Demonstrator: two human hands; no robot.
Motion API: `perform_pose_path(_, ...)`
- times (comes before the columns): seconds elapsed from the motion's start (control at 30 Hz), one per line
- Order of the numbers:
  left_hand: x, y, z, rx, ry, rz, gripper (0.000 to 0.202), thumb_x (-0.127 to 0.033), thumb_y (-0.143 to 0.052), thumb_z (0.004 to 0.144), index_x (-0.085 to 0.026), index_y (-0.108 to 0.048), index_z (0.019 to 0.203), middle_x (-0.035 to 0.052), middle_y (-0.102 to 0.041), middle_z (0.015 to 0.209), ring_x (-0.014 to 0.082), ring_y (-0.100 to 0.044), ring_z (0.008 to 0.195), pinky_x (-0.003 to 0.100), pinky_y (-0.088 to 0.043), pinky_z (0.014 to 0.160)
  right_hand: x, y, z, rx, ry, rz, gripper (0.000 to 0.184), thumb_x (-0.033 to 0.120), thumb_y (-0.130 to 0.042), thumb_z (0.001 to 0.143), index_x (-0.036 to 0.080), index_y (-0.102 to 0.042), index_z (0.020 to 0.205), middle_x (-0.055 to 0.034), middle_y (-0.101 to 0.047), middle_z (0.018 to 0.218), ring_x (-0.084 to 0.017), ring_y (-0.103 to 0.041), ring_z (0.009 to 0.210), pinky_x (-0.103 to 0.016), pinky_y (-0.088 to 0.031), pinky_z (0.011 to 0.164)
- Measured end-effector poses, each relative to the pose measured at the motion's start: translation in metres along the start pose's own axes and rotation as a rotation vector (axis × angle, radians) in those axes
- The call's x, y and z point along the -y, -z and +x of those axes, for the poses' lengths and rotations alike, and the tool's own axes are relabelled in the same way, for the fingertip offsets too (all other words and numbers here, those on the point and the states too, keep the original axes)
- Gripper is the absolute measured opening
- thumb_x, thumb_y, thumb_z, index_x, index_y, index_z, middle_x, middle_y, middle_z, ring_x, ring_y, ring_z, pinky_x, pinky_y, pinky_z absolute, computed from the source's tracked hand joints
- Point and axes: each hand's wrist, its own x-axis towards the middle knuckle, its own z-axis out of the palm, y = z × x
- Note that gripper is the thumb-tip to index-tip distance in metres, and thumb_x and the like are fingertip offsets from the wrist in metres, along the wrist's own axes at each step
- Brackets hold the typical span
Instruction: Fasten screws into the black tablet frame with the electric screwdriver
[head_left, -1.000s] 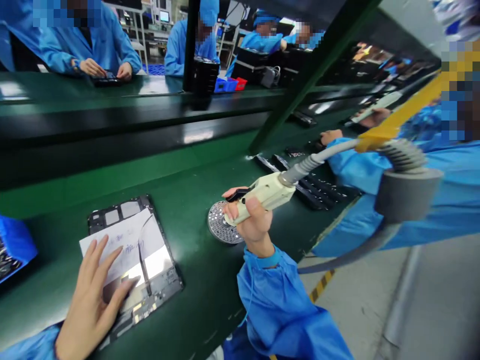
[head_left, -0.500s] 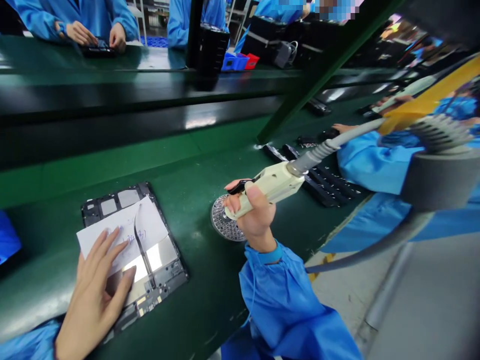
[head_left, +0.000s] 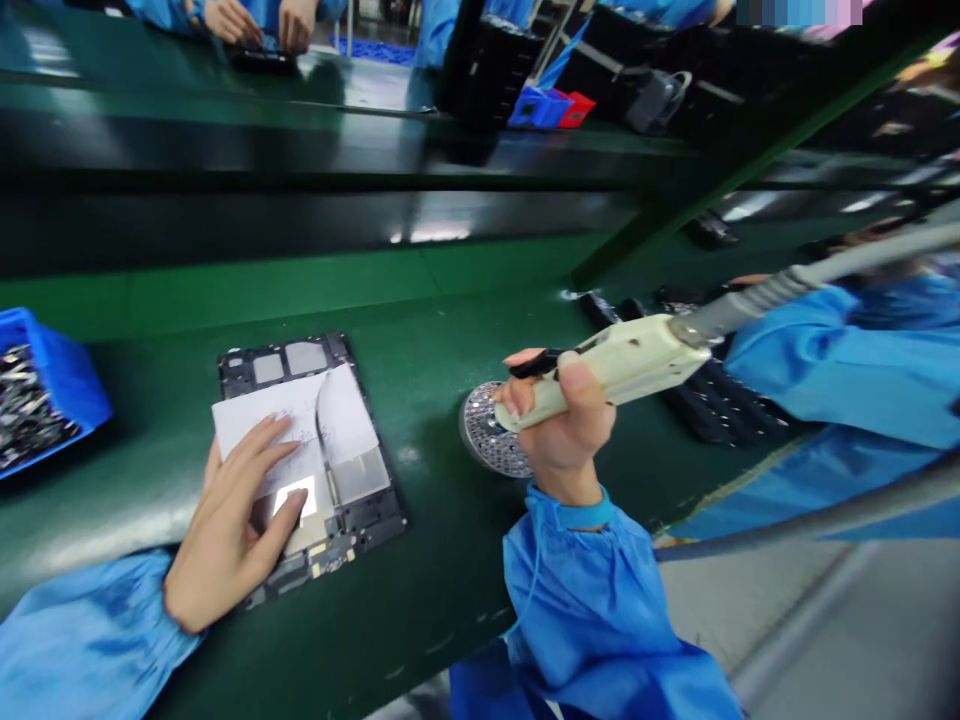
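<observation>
Low in the left of the frame, the left hand (head_left: 232, 520) lies flat, fingers spread and holding nothing, pressing on a white sheet of paper with handwriting (head_left: 292, 430) that covers an opened dark tablet chassis with bare metal plates (head_left: 311, 450). The chassis lies on the dark green conveyor belt (head_left: 420, 560), left of centre. The right hand (head_left: 566, 425), just right of centre, is closed around the cream plastic handle of an electric screwdriver (head_left: 607, 365), index finger on its black trigger; a grey ribbed cable (head_left: 750, 298) runs from the handle's rear toward the right edge. The tool's front end sits over a round perforated metal screw tray (head_left: 484, 440), (whether the tip touches it cannot be told). At the left edge a blue plastic bin of small metal parts (head_left: 45, 385) rests on the belt. A co-worker's blue sleeve (head_left: 840, 350) fills the right side, and another person's hands (head_left: 259, 20) work at the top left
</observation>
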Motion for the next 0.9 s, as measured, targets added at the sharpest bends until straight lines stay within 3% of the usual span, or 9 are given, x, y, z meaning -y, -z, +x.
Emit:
perform_pose_path(0.13,-0.002,-0.001,-0.001,-0.023,-0.045,-0.081,0.031,-0.026,-0.049,0.103,-0.019,-0.051,0.134,0.013,-0.045,0.152,0.0286,-0.035,0.147,0.055,-0.02,0.127,0.021,0.009,-0.007,0.036,-0.081,-0.016,0.049,0.066,-0.089,0.073,0.019,-0.075,0.08,0.0012,-0.044,0.052,-0.014,-0.042,0.048,-0.027,-0.041,0.05)
perform_pose_path(0.2,-0.001,0.0,-0.002,-0.006,-0.056,-0.082,0.031,-0.025,-0.048,0.102,-0.017,-0.056,0.131,0.0136,-0.044,0.153,0.0292,-0.03,0.15,0.057,-0.017,0.128,0.037,0.007,-0.012,0.057,-0.079,-0.07,0.055,0.074,-0.091,0.065,0.024,-0.075,0.083,0.002,-0.038,0.052,-0.017,-0.037,0.049,-0.032,-0.043,0.054)
perform_pose_path(0.3,0.0,0.004,-0.007,0.038,-0.107,-0.026,0.031,-0.024,-0.046,0.101,-0.018,-0.064,0.125,0.0099,-0.046,0.152,0.0301,-0.024,0.152,0.061,-0.006,0.128,0.06,-0.014,-0.029,0.16,-0.103,-0.173,0.055,0.082,-0.086,0.068,0.032,-0.074,0.087,0.0013,-0.035,0.053,-0.021,-0.037,0.049,-0.037,-0.044,0.055)
perform_pose_path(0.4,0.0,0.008,-0.015,0.09,-0.245,-0.023,0.031,-0.028,-0.049,0.101,-0.019,-0.067,0.124,0.0084,-0.052,0.147,0.0321,-0.024,0.151,0.062,0.001,0.128,0.073,-0.05,-0.062,0.372,-0.138,-0.062,0.045,0.072,-0.08,0.083,0.028,-0.078,0.093,0.0,-0.043,0.052,-0.021,-0.043,0.045,-0.034,-0.04,0.05)
perform_pose_path(0.5,0.001,0.007,-0.023,0.142,-0.382,-0.039,0.03,-0.03,-0.058,0.1,-0.02,-0.068,0.126,0.0087,-0.056,0.142,0.0345,-0.028,0.149,0.065,0.003,0.127,0.072,-0.081,-0.092,0.532,-0.26,0.02,0.041,0.064,-0.079,0.088,0.024,-0.079,0.099,-0.0027,-0.052,0.057,-0.02,-0.049,0.05,-0.03,-0.04,0.048)
perform_pose_path(0.57,0.002,0.003,-0.027,0.151,-0.451,-0.022,0.026,-0.03,-0.064,0.099,-0.02,-0.071,0.122,0.0081,-0.059,0.139,0.0357,-0.033,0.147,0.068,0.002,0.126,0.068,-0.093,-0.104,0.56,-0.273,0.038,0.04,0.061,-0.079,0.089,0.023,-0.079,0.101,-0.0037,-0.055,0.061,-0.019,-0.05,0.053,-0.029,-0.039,0.048)
perform_pose_path(0.7,0.0,-0.005,-0.03,0.099,-0.522,0.03,0.02,-0.027,-0.07,0.097,-0.016,-0.073,0.114,0.0076,-0.063,0.132,0.0363,-0.042,0.139,0.072,-0.007,0.125,0.055,-0.101,-0.109,0.583,-0.217,0.132,0.038,0.055,-0.075,0.091,0.018,-0.078,0.102,-0.0013,-0.049,0.057,-0.016,-0.044,0.048,-0.026,-0.036,0.048)
perform_pose_path(0.9,-0.001,-0.012,-0.029,0.083,-0.522,0.07,0.021,-0.027,-0.067,0.098,-0.018,-0.074,0.115,0.0056,-0.063,0.132,0.0328,-0.045,0.135,0.069,-0.012,0.127,0.04,-0.104,-0.104,0.63,-0.241,0.156,0.038,0.053,-0.074,0.093,0.016,-0.079,0.101,0.0005,-0.045,0.052,-0.016,-0.046,0.048,-0.029,-0.045,0.057)
